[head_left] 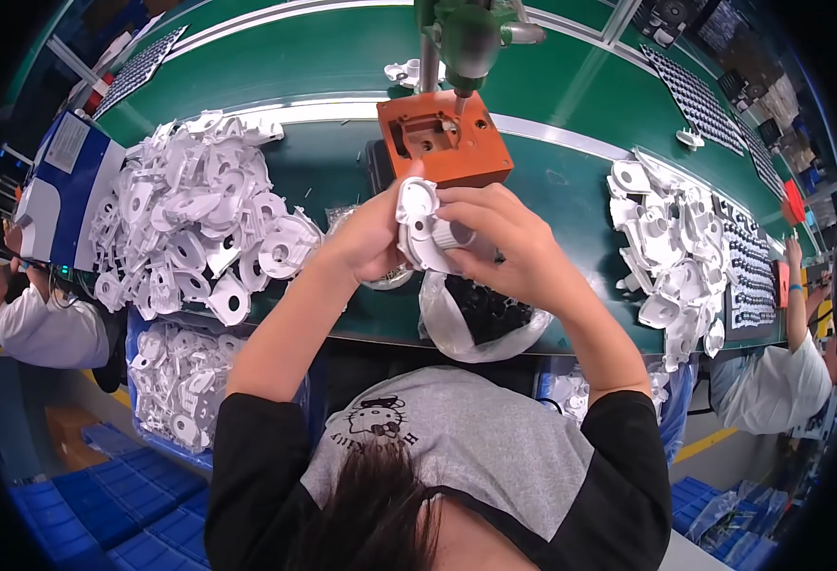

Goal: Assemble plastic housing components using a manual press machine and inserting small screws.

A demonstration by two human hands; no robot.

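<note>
In front of my chest, my left hand (369, 238) is closed on a white plastic housing (417, 205) with round holes, its thumb along the far edge. My right hand (509, 238) curls its fingers round a ribbed white cylinder (449, 235) against the housing's right side; whether the two are one piece I cannot tell. Just beyond my hands stands an orange fixture block (480, 169) with a shaped recess. Over it hangs a green powered driver (471, 48) with its tip pointing down. Below my right hand sits an open clear bag of small black parts (480, 314).
A large heap of white housings (195, 205) covers the left of the green bench, and a smaller pile (661, 257) lies at right. A tray of black parts (752, 271) stands beyond that pile. A blue bin of white parts (176, 381) is below left. Co-workers sit on both sides.
</note>
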